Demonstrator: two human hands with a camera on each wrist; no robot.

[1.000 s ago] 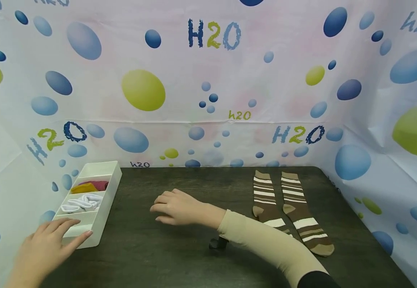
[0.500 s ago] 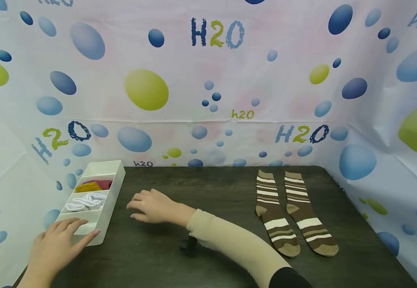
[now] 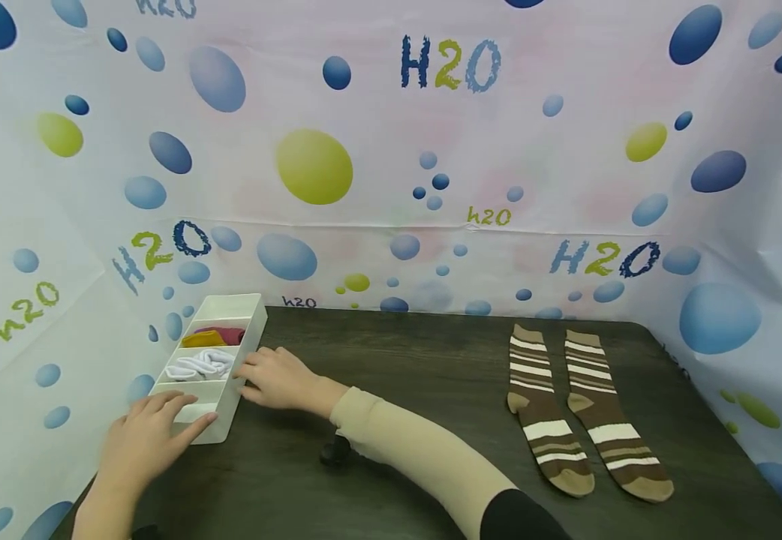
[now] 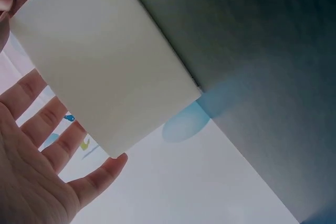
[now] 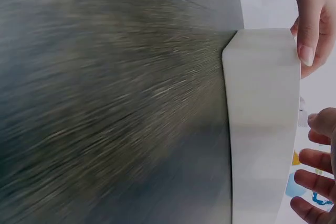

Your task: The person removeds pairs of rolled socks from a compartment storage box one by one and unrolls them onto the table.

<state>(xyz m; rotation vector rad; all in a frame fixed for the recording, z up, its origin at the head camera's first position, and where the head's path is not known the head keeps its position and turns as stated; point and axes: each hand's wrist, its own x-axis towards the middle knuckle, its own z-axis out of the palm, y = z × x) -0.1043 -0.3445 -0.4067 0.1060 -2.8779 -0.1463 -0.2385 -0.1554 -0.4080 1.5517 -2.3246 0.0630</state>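
A white divided box stands at the left of the dark table. White socks fill one compartment; a mustard and a dark pink sock share the one behind. My left hand is at the box's near end, fingers spread and loosely bent; contact there is unclear. Beside the long right wall is my right hand, its fingertips at the rim and nothing held. The right wrist view has both hands by the box wall. Two brown striped socks lie flat, side by side, at the right.
The dark wooden table meets a bubble-printed curtain at the back and sides. A beige sleeve covers my right forearm, which crosses the table's middle. A small black object is under that wrist.
My right hand has moved left from mid-table to the box's right wall. The left hand stays by the near end. The whole view has shifted, so things appear further right.
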